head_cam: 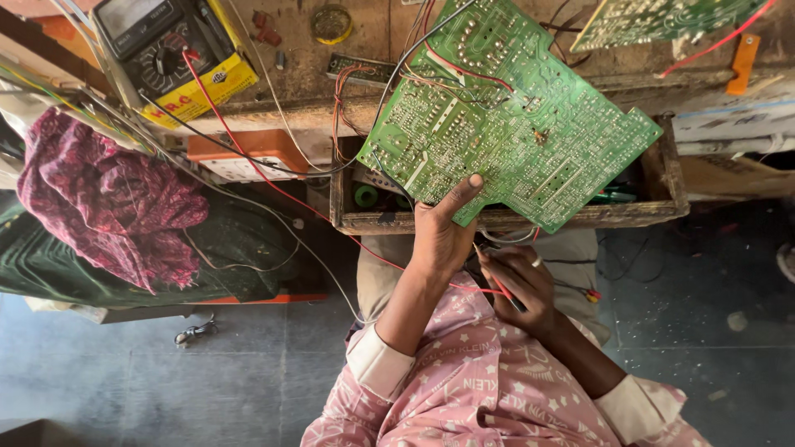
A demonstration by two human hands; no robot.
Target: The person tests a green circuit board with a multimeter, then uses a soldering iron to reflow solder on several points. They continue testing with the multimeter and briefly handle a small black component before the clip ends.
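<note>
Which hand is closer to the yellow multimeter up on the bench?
Left. The left hand holds the green circuit board at its lower edge, below and right of the multimeter. The right hand, gripping a probe, sits lower and farther right.

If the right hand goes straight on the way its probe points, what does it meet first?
Most likely the green circuit board, near its lower edge: the right hand aims its probe up toward it. Depth is unclear.
</note>
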